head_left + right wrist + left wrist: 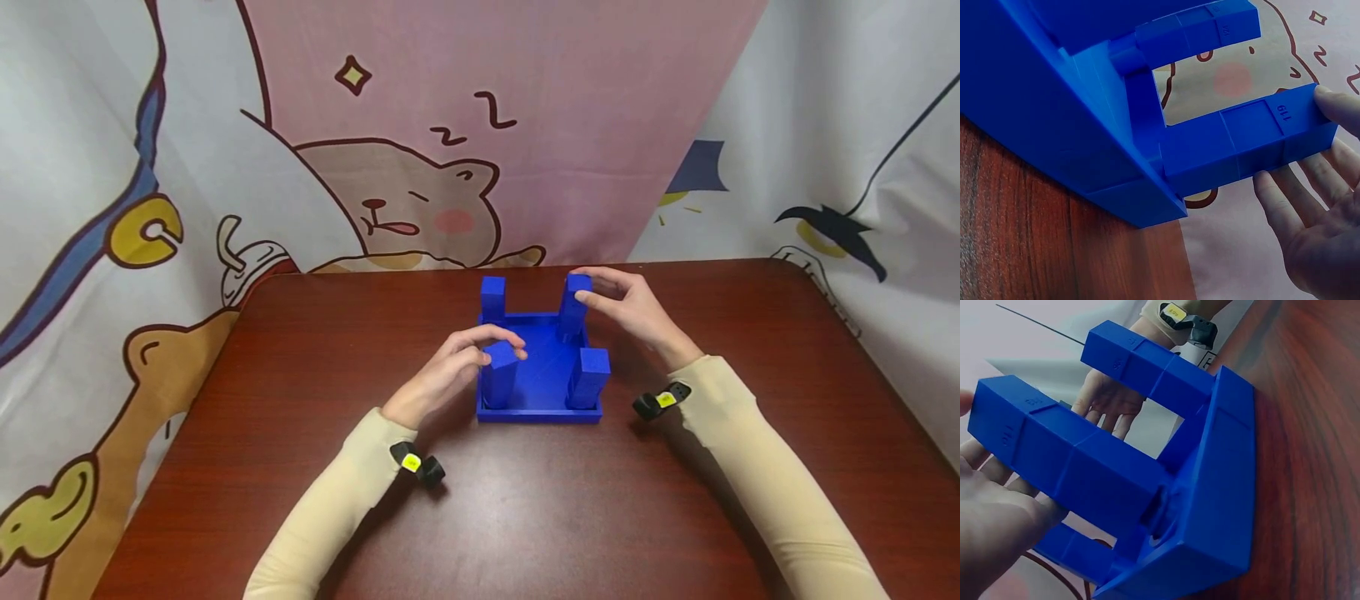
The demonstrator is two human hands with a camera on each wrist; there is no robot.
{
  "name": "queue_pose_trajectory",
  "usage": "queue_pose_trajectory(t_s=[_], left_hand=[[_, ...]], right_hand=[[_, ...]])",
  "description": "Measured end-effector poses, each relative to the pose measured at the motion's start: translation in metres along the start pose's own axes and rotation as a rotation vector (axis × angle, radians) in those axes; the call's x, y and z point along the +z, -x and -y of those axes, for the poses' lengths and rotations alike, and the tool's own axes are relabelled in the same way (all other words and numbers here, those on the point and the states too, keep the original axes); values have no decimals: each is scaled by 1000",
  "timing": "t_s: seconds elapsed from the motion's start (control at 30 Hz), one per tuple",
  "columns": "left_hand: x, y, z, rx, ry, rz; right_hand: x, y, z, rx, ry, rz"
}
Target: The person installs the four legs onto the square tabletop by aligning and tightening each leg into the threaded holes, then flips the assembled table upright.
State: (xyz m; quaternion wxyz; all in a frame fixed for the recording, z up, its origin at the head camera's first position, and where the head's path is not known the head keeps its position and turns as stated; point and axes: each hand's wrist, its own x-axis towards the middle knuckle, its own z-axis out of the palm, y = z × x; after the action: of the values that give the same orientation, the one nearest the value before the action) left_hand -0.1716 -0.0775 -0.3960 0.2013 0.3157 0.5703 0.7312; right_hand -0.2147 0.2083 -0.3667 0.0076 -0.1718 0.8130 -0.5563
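Though slim, blue posts (pixel 500 377) lengthwise upright

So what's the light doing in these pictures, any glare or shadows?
Head view: pale glare on the table, dark shadow beside the right sleeve; left wrist view: the backdrop looks washed out; right wrist view: the outer wall of the blue tray looks dark.

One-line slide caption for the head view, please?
Left hand and right hand hold diagonally opposite blue posts in a blue tray.
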Motion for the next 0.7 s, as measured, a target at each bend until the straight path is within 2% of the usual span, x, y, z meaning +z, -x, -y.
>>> queue_pose_trajectory(t_s=[0.13,0.23,0.33,0.43,0.57,0.7], left_hand=[[-1,5,-9,7,-125,-36],[1,7,-16,68,-276,-81],[5,10,-21,134,-421,-157],[10,13,-23,141,-544,-246],[18,15,-25,131,-643,-331],[22,14,-24,141,-661,-375]], right_hand=[[0,1,0,-4,-5,2],[0,1,0,-5,-11,5],[0,0,0,-4,-9,4],[0,0,1,-3,0,2],[-1,0,1,0,11,-1],[0,0,0,9,8,-1]])
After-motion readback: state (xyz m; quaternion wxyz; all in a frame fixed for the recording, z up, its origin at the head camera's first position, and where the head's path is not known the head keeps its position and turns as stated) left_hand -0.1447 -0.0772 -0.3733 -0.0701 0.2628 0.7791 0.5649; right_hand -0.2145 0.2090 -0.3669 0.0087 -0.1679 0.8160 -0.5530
